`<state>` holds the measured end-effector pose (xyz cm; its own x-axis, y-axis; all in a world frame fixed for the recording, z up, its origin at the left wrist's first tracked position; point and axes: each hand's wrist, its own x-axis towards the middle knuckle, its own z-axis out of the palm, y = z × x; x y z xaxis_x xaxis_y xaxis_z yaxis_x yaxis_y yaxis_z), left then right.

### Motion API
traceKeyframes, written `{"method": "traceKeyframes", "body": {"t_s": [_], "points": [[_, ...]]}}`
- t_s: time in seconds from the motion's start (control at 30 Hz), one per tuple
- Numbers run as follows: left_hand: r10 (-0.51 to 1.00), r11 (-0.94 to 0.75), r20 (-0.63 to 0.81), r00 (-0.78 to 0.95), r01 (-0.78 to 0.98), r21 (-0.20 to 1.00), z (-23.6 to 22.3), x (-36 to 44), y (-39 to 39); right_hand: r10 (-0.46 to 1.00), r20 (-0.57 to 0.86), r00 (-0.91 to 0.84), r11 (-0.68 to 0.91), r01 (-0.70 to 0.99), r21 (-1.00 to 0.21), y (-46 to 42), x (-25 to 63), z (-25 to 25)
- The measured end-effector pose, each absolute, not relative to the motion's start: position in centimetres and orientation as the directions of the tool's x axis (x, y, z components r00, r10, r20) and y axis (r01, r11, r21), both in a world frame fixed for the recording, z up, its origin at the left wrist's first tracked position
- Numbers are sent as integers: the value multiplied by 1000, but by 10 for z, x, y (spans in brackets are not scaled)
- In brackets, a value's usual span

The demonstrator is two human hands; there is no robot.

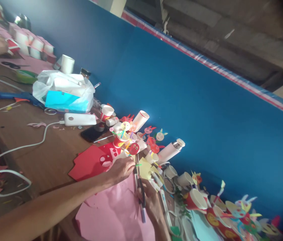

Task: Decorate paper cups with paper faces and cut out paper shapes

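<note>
Your left hand (121, 169) was over the upper edge of the pink paper (117, 211), its fingertips drawn into a narrow pinch on a small green strip (138, 164); your right hand (151, 197) was closed around a slim dark tool (141, 194), perhaps scissors, though blur hid its exact shape; you could not tell how firmly either grip bore down. The green strip was beside the tool's far end, with yellow paper (145, 169) just beyond; the red paper (86, 164) lay on the other side of your left hand, and decorated cups, one of them a small white cup (152, 157), were close ahead.

Careful handling called for a light pinch at the strip's very end, so that thin stock did not crease; it also called for fingertips well back from the tool's tip, a steady right wrist, and small turns of the strip rather than of the tool; the crowded cups left little elbow room, so short, low movements suited the space best.
</note>
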<state>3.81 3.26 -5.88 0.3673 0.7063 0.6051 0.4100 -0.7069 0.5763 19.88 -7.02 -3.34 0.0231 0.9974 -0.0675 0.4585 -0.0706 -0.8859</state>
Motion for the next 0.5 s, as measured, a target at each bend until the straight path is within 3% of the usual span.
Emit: {"method": "traceKeyframes", "body": {"t_s": [0.5], "points": [[706,-708,611,359,385,592,-62,39,34,999,-46,16,-48,451,-891,-70,198,-31]]}}
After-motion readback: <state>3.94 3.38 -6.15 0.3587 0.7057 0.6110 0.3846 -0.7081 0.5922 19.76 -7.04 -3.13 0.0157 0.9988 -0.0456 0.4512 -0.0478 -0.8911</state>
